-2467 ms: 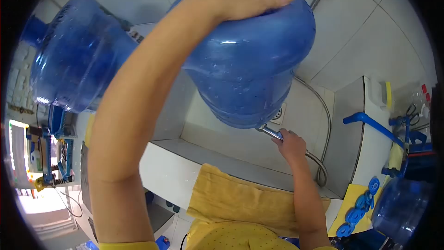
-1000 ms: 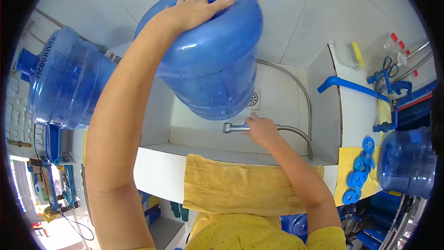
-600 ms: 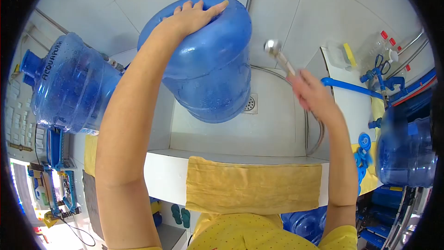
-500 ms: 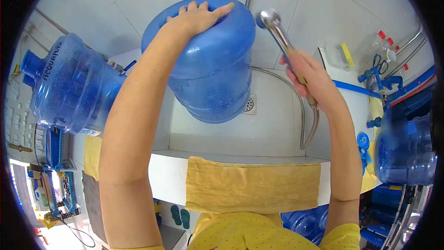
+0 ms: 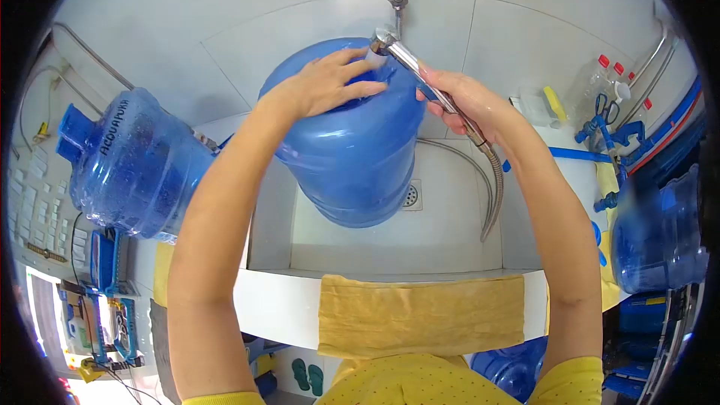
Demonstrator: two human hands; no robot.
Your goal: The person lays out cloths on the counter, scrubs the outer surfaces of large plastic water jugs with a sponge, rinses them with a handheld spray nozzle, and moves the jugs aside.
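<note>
A large blue water jug [image 5: 352, 154] stands in the white tiled basin [image 5: 457, 232], its broad round end facing up. My left hand [image 5: 330, 84] lies on that top end with fingers spread, not wrapped round anything. In my right hand [image 5: 465, 101] is a chrome hand sprayer [image 5: 409, 60], gripped by its handle. The sprayer's head is over the jug's top, close to my left fingertips, and water comes out of it. A metal hose [image 5: 496, 187] hangs from the handle and loops down into the basin.
Another blue jug [image 5: 139, 165] marked ACQUAPURA lies at the left, and a clear blue jug [image 5: 656, 236] is at the right. A drain [image 5: 412, 195] shows in the basin floor. A yellow cloth [image 5: 420, 315] covers the front ledge. Bottles with red caps [image 5: 604, 64] stand at the right.
My right hand has brought the sprayer left, over the jug's top, and water now flows. The left hand has stayed on the jug, fingers shifted. The whole view has tilted upward.
</note>
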